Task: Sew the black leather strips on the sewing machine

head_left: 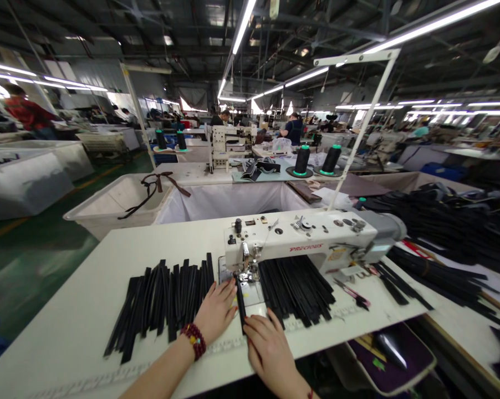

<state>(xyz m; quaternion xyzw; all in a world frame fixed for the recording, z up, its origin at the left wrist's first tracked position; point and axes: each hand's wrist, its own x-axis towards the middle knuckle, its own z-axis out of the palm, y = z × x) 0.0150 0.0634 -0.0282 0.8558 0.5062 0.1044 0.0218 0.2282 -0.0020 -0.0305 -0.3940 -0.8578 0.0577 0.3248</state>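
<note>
My left fingers [228, 289] lie extended beside the strip [240, 302]; my right fingers [260, 327] bend at its near end, whether gripping I cannot tell. Beyond both stands the machine [283, 244]; the left pile [162, 291] and right pile [294, 288] flank them.

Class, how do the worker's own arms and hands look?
The ungloved left hand has a multi-row dark red beaded bracelet with yellow accents. The right hand is ungloved, a thin reddish band at its wrist. No sleeves show on either arm; some nails look painted reddish.
</note>
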